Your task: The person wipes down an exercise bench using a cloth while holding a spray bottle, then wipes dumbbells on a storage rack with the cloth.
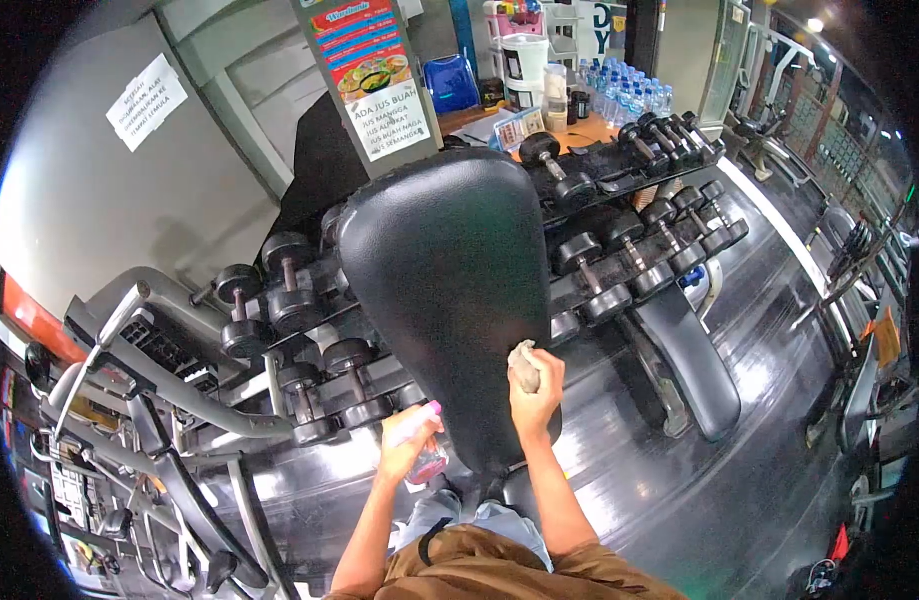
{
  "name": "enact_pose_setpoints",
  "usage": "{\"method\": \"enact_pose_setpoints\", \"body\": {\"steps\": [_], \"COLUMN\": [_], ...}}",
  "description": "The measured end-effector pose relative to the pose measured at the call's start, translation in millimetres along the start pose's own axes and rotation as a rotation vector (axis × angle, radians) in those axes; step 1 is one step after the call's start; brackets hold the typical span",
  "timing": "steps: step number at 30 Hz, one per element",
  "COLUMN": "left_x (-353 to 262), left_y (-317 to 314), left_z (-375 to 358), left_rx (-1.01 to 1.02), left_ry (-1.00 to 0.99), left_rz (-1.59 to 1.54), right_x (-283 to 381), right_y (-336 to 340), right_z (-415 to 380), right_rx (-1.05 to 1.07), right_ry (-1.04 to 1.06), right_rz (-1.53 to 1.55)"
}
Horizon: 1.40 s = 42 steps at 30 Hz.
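Note:
A black padded bench backrest (445, 260) rises upright right in front of me. My right hand (536, 385) is closed around a crumpled light-coloured cloth (525, 366), right at the pad's right edge. On the other side, my left hand (405, 440) grips a clear spray bottle (432, 463) with a pink top and pinkish liquid in it. The bottle is beside the narrow lower end of the pad, tilted a little.
Dumbbells (593, 275) line a two-tier rack behind the backrest on both sides. Another black bench (688, 360) stands to the right. Grey-framed machines (170, 380) fill the left. Water bottles (630, 92) stand on a wooden counter at the back, near a menu sign (372, 80).

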<state>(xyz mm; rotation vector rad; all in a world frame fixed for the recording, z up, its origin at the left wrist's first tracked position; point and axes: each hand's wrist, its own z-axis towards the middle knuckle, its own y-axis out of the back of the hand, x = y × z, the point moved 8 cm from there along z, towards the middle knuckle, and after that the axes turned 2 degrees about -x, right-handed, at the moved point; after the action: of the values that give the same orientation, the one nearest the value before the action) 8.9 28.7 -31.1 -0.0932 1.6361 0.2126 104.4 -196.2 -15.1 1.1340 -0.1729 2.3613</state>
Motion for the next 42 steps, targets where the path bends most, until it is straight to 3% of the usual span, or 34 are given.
{"method": "enact_pose_setpoints", "body": {"steps": [8,12,18,22,26,28,32,38,42], "left_x": [-6.3,-8.6,-2.6,-1.8,-1.7,-3.7,-4.0,-2.2,-3.9], "left_y": [2.5,7.8,12.7,15.4,17.8,16.5,14.9,12.0,10.7], "left_z": [-0.4,-4.1,-6.7,-9.1,-12.4,-11.2,-14.8,-16.1,-18.2], "left_rx": [0.005,0.027,0.0,-0.025,-0.034,-0.035,-0.047,-0.03,-0.018], "left_ry": [-0.044,-0.093,-0.083,-0.067,-0.005,0.014,0.016,0.005,0.011], "left_rz": [-0.041,0.004,-0.017,-0.048,-0.069,-0.082,-0.093,-0.084,-0.037], "right_x": [-30.5,-2.7,24.6,-6.0,-5.0,14.3,39.8,0.1,1.9], "right_y": [12.8,3.5,-7.1,-0.9,0.9,-2.0,-16.1,-10.8,-4.3], "right_z": [-39.6,6.6,8.9,-39.0,-26.9,-1.7,11.2,-62.9,-38.8], "right_rx": [0.144,-0.015,0.067,0.187,0.206,0.083,0.05,0.295,0.216], "right_ry": [-0.131,-0.012,0.114,-0.007,0.015,0.04,0.093,0.028,0.017], "right_rz": [-0.033,0.044,0.035,0.005,-0.03,-0.005,0.046,0.027,-0.017]}}
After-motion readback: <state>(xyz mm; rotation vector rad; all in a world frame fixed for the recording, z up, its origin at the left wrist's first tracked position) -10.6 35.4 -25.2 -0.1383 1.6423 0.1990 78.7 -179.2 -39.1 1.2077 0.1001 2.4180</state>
